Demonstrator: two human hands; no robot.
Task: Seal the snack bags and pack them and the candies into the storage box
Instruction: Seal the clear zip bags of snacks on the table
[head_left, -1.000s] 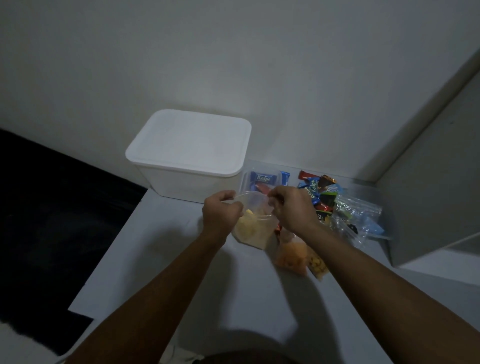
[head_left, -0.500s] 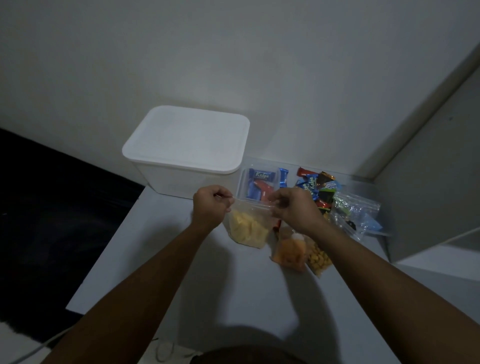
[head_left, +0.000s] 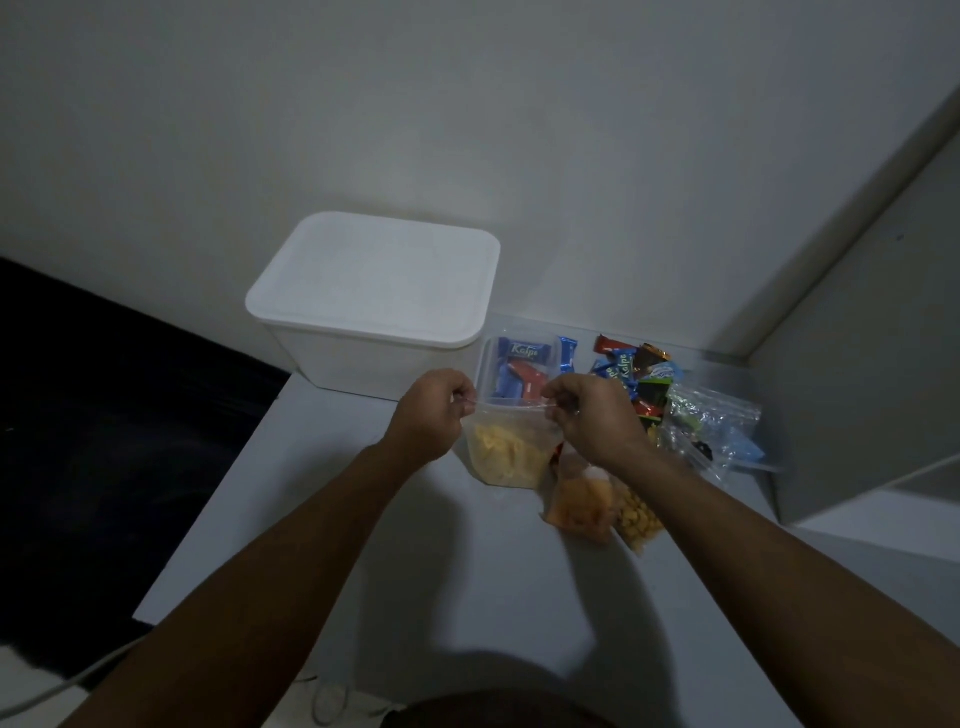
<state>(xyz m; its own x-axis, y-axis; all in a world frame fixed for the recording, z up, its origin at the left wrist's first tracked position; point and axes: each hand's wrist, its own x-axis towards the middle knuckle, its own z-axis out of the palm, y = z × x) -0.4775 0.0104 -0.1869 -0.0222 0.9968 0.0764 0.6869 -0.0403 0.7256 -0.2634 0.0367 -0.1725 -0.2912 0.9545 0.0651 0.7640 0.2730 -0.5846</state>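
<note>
Table: my two forearms reach out over the pale table (head_left: 363, 597).
Orange bag: a small bag of orange snacks (head_left: 579, 501) lies on the table just under my right wrist.
Nut bag: a bag of yellow nuts (head_left: 636, 517) lies touching the orange bag's right side.
Chip bag: the clear bag of yellow chips (head_left: 506, 452) stands upright between my hands, bottom on the table, mouth up; its top edge runs left to right.
Left hand: my left hand (head_left: 434, 415) pinches the left end of that top edge, fingers closed tight on the plastic.
Right hand: my right hand (head_left: 592, 415) pinches the right end the same way, fingers curled shut on it.
Clear tub: a small clear tub (head_left: 491, 358) just behind the chip bag holds blue and red candies.
Loose candies: a heap of wrapped candies (head_left: 631, 371) lies right of the tub.
Empty bags: crumpled clear bags (head_left: 714, 421) lie further right.
Storage box: the white storage box (head_left: 376, 299) stands at the far left against the wall, lid on.
</note>
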